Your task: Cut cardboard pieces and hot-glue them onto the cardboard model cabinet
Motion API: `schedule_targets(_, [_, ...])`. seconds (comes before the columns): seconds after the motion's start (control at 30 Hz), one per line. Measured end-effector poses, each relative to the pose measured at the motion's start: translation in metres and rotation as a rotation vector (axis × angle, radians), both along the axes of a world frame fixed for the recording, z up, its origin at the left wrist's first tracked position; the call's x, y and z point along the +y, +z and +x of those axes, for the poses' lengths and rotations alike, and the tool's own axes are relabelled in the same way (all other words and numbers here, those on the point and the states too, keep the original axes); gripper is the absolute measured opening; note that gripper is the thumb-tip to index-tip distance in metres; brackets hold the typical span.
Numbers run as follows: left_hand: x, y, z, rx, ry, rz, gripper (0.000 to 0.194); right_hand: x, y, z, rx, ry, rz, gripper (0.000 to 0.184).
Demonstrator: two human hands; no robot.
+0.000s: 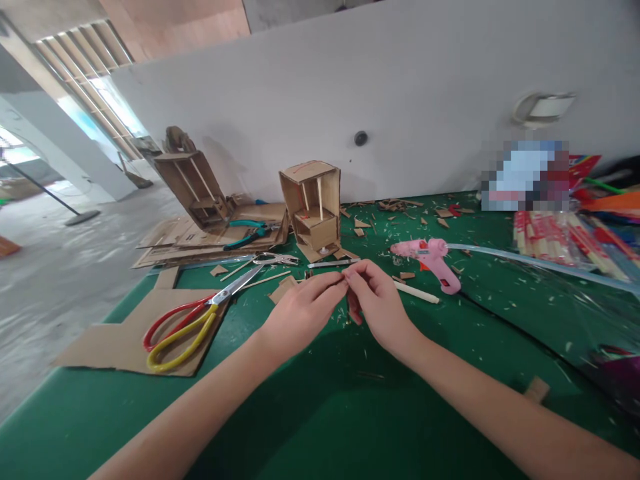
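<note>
Left hand (305, 308) and right hand (379, 307) met fingertip-to-fingertip, couldn't tell on what; probably felt light, best pinched edgewise.

The left hand (300, 310) and right hand (381, 308) meet at their curled fingers (326, 285), forearms (213, 397) slanting inward.
</note>
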State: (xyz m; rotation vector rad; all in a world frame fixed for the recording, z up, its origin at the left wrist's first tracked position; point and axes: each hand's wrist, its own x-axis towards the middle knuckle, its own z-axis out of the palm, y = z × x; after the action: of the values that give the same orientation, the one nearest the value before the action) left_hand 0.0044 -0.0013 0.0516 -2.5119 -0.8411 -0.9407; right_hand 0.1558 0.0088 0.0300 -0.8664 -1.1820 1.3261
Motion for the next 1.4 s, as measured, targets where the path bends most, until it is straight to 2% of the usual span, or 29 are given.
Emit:
schedule_targets(0.1, [-0.003, 0.003, 0.002, 0.046, -0.014, 0.012, 0.019, -0.003, -0.007, -0.004, 0.068, -0.015, -0.099, 0.024])
schedule_targets(0.2, [-0.005, 0.003, 0.004, 0.036, -0.011, 0.018, 0.019, -0.004, -0.009, -0.005, 0.055, 0.049, -0.127, 0.030])
schedule_targets(0.43, [-0.002, -0.009, 0.003, 0.028, 0.018, 0.045, 0.021, -0.004, -0.007, -0.006, 0.087, 0.114, -0.113, 0.029])
schedule_targets(0.6, [-0.002, -0.012, 0.003, -0.002, 0.008, 0.035, 0.019, -0.004, -0.004, -0.006, 0.091, 0.160, -0.135, 0.028])
schedule_targets(1.1, [-0.004, -0.029, 0.008, -0.089, -0.011, 0.004, 0.022, -0.007, -0.007, -0.006, 0.080, 0.169, -0.123, 0.029])
schedule_targets(1.2, [-0.005, -0.027, 0.011, -0.086, -0.004, 0.010, 0.021, -0.007, -0.006, -0.006, 0.078, 0.168, -0.125, 0.029])
schedule_targets(1.4, [-0.006, -0.016, 0.014, 0.008, 0.004, 0.157, 0.013, -0.009, -0.005, -0.006, 0.070, 0.166, -0.113, 0.028])
